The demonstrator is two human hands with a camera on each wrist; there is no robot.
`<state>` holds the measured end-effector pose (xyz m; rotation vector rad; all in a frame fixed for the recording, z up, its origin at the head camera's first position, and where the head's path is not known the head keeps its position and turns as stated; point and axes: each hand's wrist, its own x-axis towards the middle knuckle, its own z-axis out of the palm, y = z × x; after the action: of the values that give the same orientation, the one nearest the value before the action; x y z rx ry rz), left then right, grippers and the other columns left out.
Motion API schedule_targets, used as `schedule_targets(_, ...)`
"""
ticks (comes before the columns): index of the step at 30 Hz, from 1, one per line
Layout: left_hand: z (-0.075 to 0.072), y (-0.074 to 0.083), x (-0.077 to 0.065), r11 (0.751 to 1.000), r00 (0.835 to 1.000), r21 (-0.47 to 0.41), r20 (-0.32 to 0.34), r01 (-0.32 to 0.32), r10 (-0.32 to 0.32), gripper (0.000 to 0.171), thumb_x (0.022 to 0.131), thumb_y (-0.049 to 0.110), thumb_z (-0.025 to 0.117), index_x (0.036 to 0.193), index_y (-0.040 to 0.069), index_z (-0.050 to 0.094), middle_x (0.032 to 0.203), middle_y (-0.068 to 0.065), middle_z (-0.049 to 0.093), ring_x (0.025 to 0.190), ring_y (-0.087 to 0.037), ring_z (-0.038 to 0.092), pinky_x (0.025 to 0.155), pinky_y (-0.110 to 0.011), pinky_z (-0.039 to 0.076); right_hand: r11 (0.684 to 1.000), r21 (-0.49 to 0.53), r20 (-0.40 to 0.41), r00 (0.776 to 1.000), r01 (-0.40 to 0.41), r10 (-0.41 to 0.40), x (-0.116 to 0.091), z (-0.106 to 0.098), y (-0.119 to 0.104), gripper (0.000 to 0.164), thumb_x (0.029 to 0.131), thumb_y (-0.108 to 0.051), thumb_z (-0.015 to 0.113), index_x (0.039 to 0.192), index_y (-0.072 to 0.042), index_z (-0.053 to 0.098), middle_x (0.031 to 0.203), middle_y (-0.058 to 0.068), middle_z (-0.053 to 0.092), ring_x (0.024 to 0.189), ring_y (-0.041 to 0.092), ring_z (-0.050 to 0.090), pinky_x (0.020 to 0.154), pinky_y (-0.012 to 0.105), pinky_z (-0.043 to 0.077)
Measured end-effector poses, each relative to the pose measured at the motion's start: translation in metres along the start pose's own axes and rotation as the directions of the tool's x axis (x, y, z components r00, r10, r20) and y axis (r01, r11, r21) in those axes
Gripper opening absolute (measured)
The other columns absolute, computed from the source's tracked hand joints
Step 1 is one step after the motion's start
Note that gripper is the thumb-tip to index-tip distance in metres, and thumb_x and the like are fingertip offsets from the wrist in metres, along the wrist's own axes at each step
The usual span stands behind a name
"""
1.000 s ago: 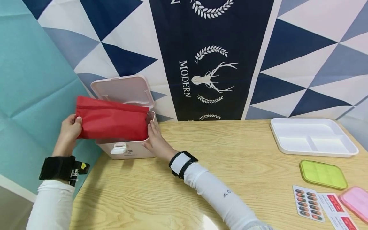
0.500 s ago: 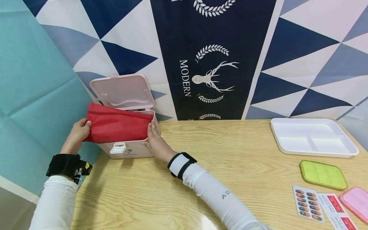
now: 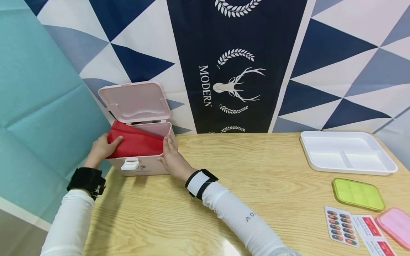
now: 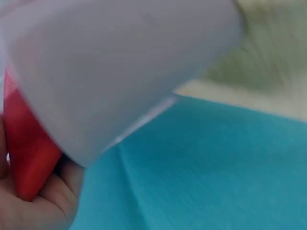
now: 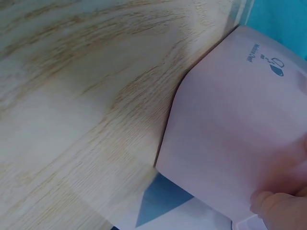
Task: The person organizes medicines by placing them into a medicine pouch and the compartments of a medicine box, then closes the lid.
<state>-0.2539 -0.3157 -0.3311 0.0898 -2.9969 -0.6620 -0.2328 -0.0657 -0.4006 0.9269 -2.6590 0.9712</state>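
My left hand (image 3: pixel 101 148) grips the left end of a red fabric pouch (image 3: pixel 137 142), thumb on top. The pouch lies mostly inside a pale pink medicine chest (image 3: pixel 148 167), its left end raised at the rim. In the left wrist view, the fingers wrap the red pouch (image 4: pixel 31 148) beside the chest wall (image 4: pixel 120 72). My right hand (image 3: pixel 175 160) rests with straight fingers against the chest's right side, thumb toward the front. The lid (image 3: pixel 136 101) stands open at the back, and a white latch (image 3: pixel 130 164) sticks out in front.
A white divided tray (image 3: pixel 344 168) stands at the right of the wooden table (image 3: pixel 243 167). Near it lie a green pill case (image 3: pixel 358 193), a pink case (image 3: pixel 395 225), a capsule blister pack (image 3: pixel 341 226) and a red-and-white packet (image 3: pixel 373 233). Patterned cloth (image 3: pixel 243 35) hangs behind.
My left hand has moved right and slightly down, lowering the red pouch from above the rim into the chest. My right hand stays at the chest's right side.
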Motion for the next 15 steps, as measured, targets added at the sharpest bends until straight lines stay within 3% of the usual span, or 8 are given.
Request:
schedule_targets(4, 0.007, 0.001, -0.001, 0.994, 0.999, 0.113, -0.032, -0.014, 0.018, 0.059, 0.089, 0.041, 0.050, 0.099, -0.016, 0.040, 0.082, -0.029, 0.049, 0.076, -0.043, 0.052, 0.064, -0.050, 0.047, 1.000, -0.013, 0.002, 1.000, -0.004, 0.004, -0.001, 0.000, 0.000, 0.069, 0.093, -0.024, 0.050, 0.139, 0.012, 0.012, 0.149, 0.030, 0.006, 0.137, 0.029, 0.004, 0.102, 0.030, 0.037)
schedule_targets(8, 0.012, 0.003, -0.002, 0.970, 0.995, 0.233, -0.054, -0.069, 0.083, 0.050, 0.090, 0.034, 0.052, 0.091, -0.015, 0.041, 0.075, -0.032, 0.051, 0.071, -0.048, 0.054, 0.061, -0.055, 0.047, 1.000, -0.029, 0.004, 1.000, -0.004, 0.005, 0.000, 0.000, 0.000, 0.069, 0.093, -0.025, 0.049, 0.140, 0.011, 0.012, 0.149, 0.029, 0.006, 0.137, 0.028, 0.003, 0.101, 0.029, 0.038)
schedule_targets(11, 0.016, 0.006, -0.002, 0.949, 0.992, 0.297, -0.044, -0.103, 0.122, 0.046, 0.090, 0.026, 0.053, 0.093, -0.018, 0.042, 0.081, -0.041, 0.054, 0.075, -0.053, 0.054, 0.065, -0.062, 0.048, 0.999, -0.033, 0.004, 1.000, -0.009, 0.009, 0.000, 0.001, 0.001, 0.069, 0.093, -0.025, 0.049, 0.140, 0.010, 0.013, 0.150, 0.029, 0.006, 0.137, 0.028, 0.003, 0.101, 0.029, 0.038)
schedule_targets(15, 0.022, 0.010, -0.001, 0.939, 0.993, 0.322, 0.011, -0.118, 0.121, 0.045, 0.091, 0.017, 0.050, 0.104, -0.024, 0.038, 0.095, -0.046, 0.049, 0.084, -0.056, 0.051, 0.072, -0.064, 0.047, 0.999, -0.040, 0.000, 1.000, -0.010, 0.010, 0.000, 0.001, 0.001, 0.069, 0.093, -0.026, 0.049, 0.140, 0.010, 0.014, 0.150, 0.028, 0.007, 0.137, 0.028, 0.004, 0.101, 0.030, 0.038)
